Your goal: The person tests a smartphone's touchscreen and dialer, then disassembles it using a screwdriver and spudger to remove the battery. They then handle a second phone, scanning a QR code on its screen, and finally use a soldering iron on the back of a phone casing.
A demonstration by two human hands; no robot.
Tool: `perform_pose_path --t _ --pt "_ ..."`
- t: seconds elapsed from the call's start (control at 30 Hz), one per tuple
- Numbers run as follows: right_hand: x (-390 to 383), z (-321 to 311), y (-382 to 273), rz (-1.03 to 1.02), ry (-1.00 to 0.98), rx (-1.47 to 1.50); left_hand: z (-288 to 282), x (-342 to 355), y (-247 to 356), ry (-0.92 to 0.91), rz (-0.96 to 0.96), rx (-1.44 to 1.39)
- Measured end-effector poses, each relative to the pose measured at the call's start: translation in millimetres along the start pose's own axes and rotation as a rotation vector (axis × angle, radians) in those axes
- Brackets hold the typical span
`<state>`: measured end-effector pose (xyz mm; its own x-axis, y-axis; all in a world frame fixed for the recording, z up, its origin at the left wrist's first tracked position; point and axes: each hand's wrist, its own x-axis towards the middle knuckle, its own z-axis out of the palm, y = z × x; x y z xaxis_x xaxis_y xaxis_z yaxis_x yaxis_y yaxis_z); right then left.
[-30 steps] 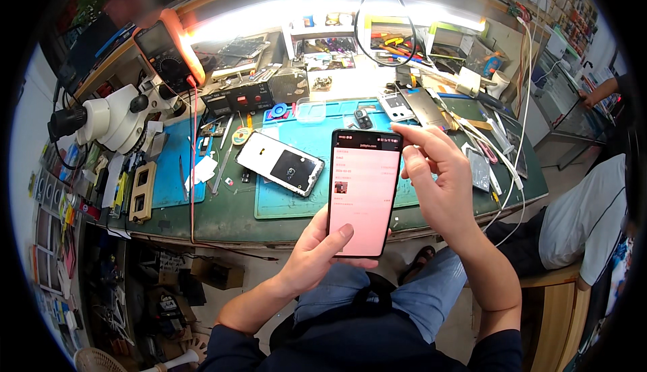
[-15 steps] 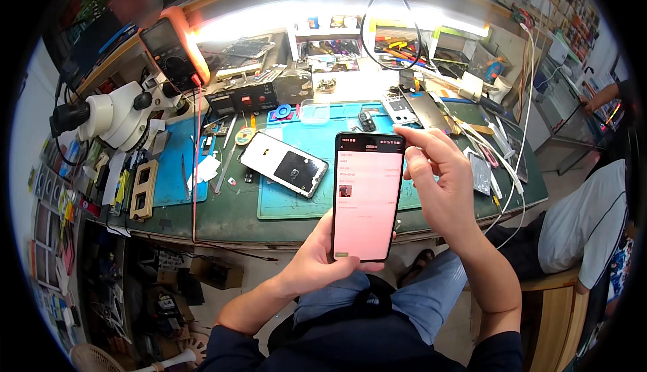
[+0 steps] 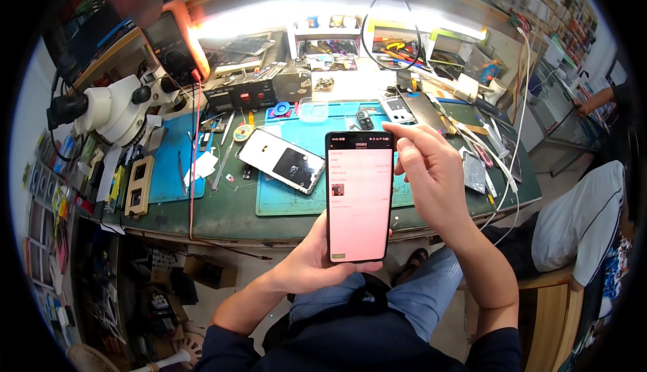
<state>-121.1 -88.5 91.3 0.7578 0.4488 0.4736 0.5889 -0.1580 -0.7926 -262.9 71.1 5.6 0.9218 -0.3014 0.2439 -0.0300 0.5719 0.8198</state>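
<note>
A smartphone [image 3: 360, 230] with a lit, pinkish-white screen stands nearly upright in my left hand [image 3: 303, 257], over the near edge of the bench. My left thumb lies along its lower left side and the fingers support it from behind. My right hand [image 3: 431, 176] is raised by the phone's upper right corner with nothing visible in it. Its index finger reaches to the top edge, apart from the thumb; whether it touches the phone is unclear. Behind the held phone, a white phone [image 3: 263, 153] with its back opened and a black battery showing lies on the blue mat [image 3: 276, 203].
A microscope [image 3: 111, 109] stands at the left, near a wooden phone holder [image 3: 139, 187]. Loose white cables [image 3: 499, 163], a tape roll [image 3: 243, 133] and several tools lie on the bench. A seated person [image 3: 573, 217] is at the right; another person's hand [image 3: 596, 99] shows beyond.
The whole view has shifted slightly, and the held phone appears a little further left. My left hand keeps its grip; my right hand stays by the upper right corner.
</note>
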Motion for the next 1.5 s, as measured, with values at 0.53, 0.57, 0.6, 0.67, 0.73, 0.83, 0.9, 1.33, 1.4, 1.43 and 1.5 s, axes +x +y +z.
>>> perform_pose_path --t 0.53,0.57,0.6,0.67,0.73,0.83,0.9,1.33,1.4,1.43,1.5 --pt "-3 24 -20 0.037 -0.069 0.035 -9 -32 21 0.248 -0.049 -0.085" --pt "-6 21 -17 0.011 -0.062 0.003 -15 -39 25 0.261 0.014 -0.124" --pt "-9 22 -13 -0.02 -0.061 -0.075 -22 -48 31 0.286 0.083 -0.154" --pt "-19 23 -6 -0.065 -0.093 -0.256 -28 -65 58 0.462 0.13 0.031" --pt "-35 24 2 -0.104 -0.167 -0.448 -42 -93 90 0.69 0.238 0.181" --pt "-53 23 21 -0.33 -0.176 -0.73 -68 -143 139 0.997 0.274 0.408" --pt "-63 20 29 -0.294 -0.199 -0.76 -89 -164 157 1.206 0.176 0.602" --pt "-64 14 35 -0.054 -0.3 -0.834 -156 -169 162 1.325 -0.178 1.982" --pt "-54 23 35 -0.11 -0.258 -0.763 -141 -156 162 1.257 0.006 2.12" --pt "-44 34 37 -0.21 -0.222 -0.726 -127 -140 160 1.145 0.069 2.145" --pt "-27 57 36 -0.399 -0.146 -0.658 -108 -97 153 0.866 0.138 2.006"
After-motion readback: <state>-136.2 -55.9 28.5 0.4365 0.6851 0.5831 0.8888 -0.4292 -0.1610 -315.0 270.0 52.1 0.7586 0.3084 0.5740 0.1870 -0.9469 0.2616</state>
